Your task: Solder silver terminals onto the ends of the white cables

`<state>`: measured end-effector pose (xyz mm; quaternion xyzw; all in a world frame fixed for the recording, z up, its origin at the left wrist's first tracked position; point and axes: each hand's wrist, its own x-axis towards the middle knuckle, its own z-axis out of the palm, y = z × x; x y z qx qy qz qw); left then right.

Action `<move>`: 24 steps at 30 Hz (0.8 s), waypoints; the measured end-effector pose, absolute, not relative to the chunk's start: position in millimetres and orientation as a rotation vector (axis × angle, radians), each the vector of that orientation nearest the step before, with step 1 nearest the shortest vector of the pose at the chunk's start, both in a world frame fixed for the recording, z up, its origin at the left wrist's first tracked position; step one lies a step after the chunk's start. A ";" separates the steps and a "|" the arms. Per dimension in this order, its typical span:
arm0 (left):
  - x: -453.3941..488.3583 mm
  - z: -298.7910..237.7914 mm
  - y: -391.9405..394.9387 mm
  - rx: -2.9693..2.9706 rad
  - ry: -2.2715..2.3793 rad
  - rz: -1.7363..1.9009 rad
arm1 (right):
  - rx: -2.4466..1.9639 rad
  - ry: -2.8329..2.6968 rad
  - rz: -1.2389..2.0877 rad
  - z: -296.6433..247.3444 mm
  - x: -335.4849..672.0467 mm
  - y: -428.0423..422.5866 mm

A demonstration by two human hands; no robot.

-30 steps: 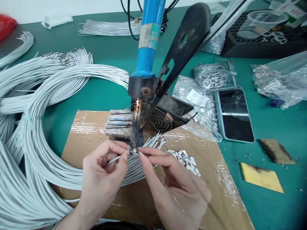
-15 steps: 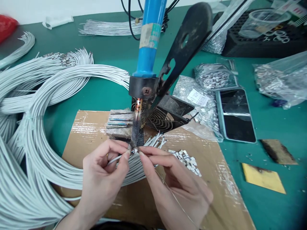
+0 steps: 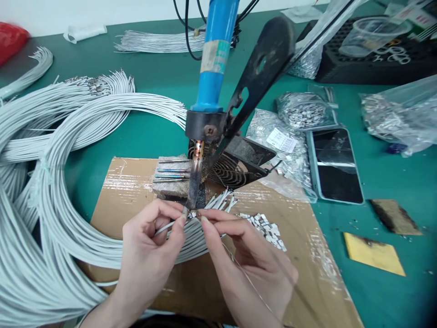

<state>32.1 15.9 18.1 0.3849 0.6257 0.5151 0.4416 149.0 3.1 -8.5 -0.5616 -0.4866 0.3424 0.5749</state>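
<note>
My left hand [image 3: 153, 243] pinches the end of a white cable [image 3: 164, 228] between thumb and forefinger. At its tip sits a small metal-and-white piece [image 3: 193, 214], right under the tip of a blue-handled soldering iron [image 3: 194, 182] clamped tip-down. My right hand [image 3: 249, 255] is closed around a thin solder wire [image 3: 251, 283], its fingertips close to the same piece. The wire trails down past my palm. Fingers partly hide the joint, so exact contact with the iron tip is hard to see. Behind my fingers lie the ends of more white cables [image 3: 220, 200].
Cardboard [image 3: 116, 191] lies under my hands. Small white pieces [image 3: 268, 230] are heaped on it at right. A black fan [image 3: 228, 171] stands behind the iron, cable bundles [image 3: 58, 182] fill the left. A phone [image 3: 336, 164], parts bags [image 3: 303, 109] and a yellow sponge [image 3: 373, 255] lie rightward.
The view has shifted slightly. Both hands stay at the iron tip with the same hold, and my right hand's fingers have moved very little.
</note>
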 end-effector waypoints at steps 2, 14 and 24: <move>31.4 17.7 14.0 0.954 1.541 1.272 | -1.312 -1.096 0.842 -7.2 149.4 2.1; 16.1 -0.7 -47.3 1.498 1.303 0.768 | -1.278 -0.253 0.796 -28.0 256.3 -25.4; -49.4 -47.8 -81.4 2.657 1.567 0.759 | -1.333 -0.484 0.822 -47.7 270.3 -47.4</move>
